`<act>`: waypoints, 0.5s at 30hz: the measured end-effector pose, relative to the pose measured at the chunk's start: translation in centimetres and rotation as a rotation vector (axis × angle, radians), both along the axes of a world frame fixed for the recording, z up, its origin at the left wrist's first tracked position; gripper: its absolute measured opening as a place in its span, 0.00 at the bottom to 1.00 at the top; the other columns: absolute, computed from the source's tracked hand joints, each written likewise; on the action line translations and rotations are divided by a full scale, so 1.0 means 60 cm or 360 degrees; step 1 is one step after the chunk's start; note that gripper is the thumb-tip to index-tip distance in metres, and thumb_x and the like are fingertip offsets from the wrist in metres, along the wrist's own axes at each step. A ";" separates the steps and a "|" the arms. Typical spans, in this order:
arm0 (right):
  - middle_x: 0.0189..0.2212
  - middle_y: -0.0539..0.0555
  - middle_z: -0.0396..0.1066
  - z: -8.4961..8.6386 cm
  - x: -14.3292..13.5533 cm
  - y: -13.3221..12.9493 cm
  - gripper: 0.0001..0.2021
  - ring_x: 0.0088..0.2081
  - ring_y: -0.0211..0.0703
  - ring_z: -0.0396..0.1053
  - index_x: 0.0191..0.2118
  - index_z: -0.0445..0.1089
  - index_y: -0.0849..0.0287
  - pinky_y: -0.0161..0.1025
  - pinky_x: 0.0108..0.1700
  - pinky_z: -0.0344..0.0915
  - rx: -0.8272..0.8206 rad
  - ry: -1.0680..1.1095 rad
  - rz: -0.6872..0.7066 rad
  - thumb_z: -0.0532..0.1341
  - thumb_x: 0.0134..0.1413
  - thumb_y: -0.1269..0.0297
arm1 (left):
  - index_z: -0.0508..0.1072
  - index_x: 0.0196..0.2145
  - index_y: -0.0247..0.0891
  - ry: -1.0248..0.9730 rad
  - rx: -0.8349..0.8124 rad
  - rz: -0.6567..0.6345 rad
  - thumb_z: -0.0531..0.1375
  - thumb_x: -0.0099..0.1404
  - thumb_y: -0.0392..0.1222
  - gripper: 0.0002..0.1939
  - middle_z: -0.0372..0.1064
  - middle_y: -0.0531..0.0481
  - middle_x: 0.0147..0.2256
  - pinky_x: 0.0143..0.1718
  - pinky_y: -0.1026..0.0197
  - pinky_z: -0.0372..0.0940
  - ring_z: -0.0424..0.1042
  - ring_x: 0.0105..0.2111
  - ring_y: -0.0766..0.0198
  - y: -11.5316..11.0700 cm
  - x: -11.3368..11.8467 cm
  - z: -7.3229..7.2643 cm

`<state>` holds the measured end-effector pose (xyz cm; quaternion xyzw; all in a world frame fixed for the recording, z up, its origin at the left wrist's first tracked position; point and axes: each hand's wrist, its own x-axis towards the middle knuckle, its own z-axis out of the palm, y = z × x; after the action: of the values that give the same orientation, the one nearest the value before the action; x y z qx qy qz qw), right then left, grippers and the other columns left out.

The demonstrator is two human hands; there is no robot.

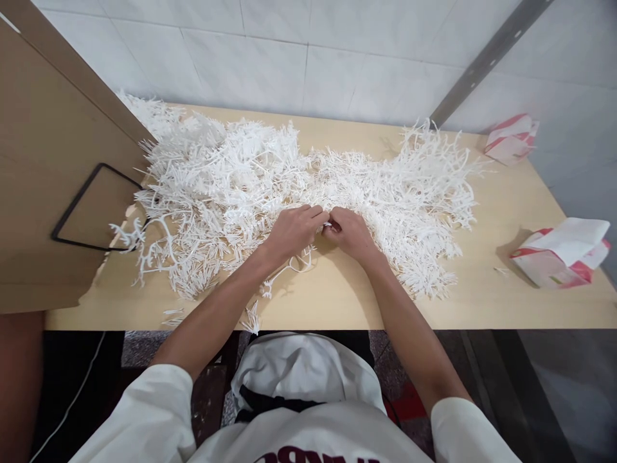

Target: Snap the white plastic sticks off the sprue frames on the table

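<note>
My left hand (296, 229) and my right hand (351, 236) meet at the near edge of a heap, fingertips almost touching. Both are closed in a pinch on a small white plastic sprig (327, 224), mostly hidden by the fingers. Below my left hand, a thin white branched stem (292, 265) lies at the table's front; whether it joins the pinched piece I cannot tell. Behind and around the hands spread white plastic sprigs, in a tall left pile (226, 167) and a lower right pile (409, 193). Some loose sprigs (251, 318) lie by the front edge.
A large cardboard box (58, 148) with a black wire frame (77, 199) against it stands at the left. Two red-and-white paper packets (559, 257) (511, 138) sit on the right of the wooden table (486, 302). A tiled wall (270, 64) and metal post (482, 64) rise behind.
</note>
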<state>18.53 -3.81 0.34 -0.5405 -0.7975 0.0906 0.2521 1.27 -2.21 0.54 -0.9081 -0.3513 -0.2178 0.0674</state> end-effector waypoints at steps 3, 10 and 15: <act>0.21 0.47 0.58 0.012 0.001 -0.005 0.11 0.25 0.37 0.53 0.23 0.50 0.55 0.37 0.29 0.49 -0.0133 -0.0072 0.0028 0.55 0.46 0.71 | 0.68 0.34 0.39 0.0091 0.0117 -0.0061 0.52 0.60 0.25 0.12 0.70 0.50 0.31 0.26 0.59 0.50 0.68 0.32 0.61 0.000 -0.002 0.001; 0.26 0.50 0.66 0.030 0.018 -0.013 0.10 0.28 0.37 0.60 0.28 0.63 0.57 0.37 0.33 0.54 -0.0229 -0.0171 0.0221 0.51 0.60 0.67 | 0.70 0.34 0.38 -0.0118 -0.0328 -0.0051 0.51 0.66 0.30 0.09 0.71 0.50 0.33 0.28 0.62 0.53 0.68 0.32 0.64 0.014 -0.015 0.018; 0.35 0.56 0.73 0.009 0.027 0.000 0.13 0.36 0.43 0.68 0.43 0.71 0.57 0.41 0.41 0.62 0.0048 0.0140 -0.0044 0.53 0.63 0.58 | 0.68 0.34 0.38 -0.0886 -0.1008 -0.0032 0.54 0.68 0.47 0.11 0.71 0.55 0.28 0.28 0.65 0.58 0.65 0.23 0.70 0.023 -0.009 0.015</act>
<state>20.16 -3.80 0.87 -0.5432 -0.7794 0.0988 0.2962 0.74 -0.85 1.44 -0.7938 -0.3969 -0.3368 -0.3147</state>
